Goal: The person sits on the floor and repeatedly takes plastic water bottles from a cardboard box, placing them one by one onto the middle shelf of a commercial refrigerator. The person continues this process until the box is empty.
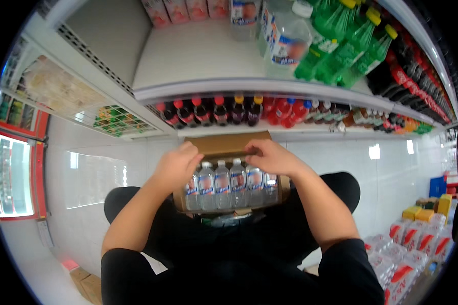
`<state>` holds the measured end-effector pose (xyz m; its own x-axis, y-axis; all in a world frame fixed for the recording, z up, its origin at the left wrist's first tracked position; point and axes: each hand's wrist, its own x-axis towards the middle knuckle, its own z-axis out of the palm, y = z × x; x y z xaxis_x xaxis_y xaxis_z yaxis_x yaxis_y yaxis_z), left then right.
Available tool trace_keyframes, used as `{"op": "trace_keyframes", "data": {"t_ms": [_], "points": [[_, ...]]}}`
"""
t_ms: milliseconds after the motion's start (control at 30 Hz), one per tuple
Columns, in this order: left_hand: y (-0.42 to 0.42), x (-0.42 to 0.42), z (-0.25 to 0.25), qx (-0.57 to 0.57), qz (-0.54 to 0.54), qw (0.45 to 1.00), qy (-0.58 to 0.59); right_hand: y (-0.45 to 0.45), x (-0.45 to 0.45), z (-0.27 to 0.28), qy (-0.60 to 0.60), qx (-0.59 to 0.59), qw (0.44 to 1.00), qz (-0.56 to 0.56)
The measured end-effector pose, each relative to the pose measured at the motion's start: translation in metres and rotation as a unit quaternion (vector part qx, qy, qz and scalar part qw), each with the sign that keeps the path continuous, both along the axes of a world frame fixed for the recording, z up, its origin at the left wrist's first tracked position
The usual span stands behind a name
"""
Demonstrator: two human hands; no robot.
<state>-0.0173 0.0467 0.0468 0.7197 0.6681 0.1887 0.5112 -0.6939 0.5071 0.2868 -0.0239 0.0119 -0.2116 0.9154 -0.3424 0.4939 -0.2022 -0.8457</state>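
An open cardboard carton sits in front of me between my bent knees, with its far flap raised. Several clear plastic bottles with white caps and blue-and-orange labels stand in a row inside it. My left hand grips the carton at its far left corner, fingers curled over the cardboard. At the far right corner, my right hand has thumb and fingers bent round the edge of the flap. Some of the bottles at both ends are partly hidden by my hands.
Beyond the carton stands a white shelf holding large clear bottles, green bottles and dark cola bottles. Smaller drinks line the lower level. Wrapped bottle packs lie right; a red-framed fridge stands left.
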Motion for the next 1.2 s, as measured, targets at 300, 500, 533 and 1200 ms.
{"op": "trace_keyframes", "data": {"t_ms": [300, 500, 533, 1200], "points": [[0.007, -0.01, -0.005, -0.041, -0.065, 0.995, 0.061, 0.011, -0.015, -0.103, -0.223, -0.038, 0.969, 0.096], [0.012, -0.011, -0.009, -0.068, -0.066, 0.99, 0.105, 0.0, -0.021, -0.15, -0.352, -0.062, 0.92, 0.162], [0.014, -0.012, -0.01, -0.067, -0.064, 0.99, 0.109, 0.0, -0.022, -0.15, -0.364, -0.07, 0.914, 0.166], [0.012, -0.01, -0.015, -0.073, -0.077, 0.983, 0.147, 0.006, -0.02, -0.087, -0.441, -0.129, 0.864, 0.206]]}}
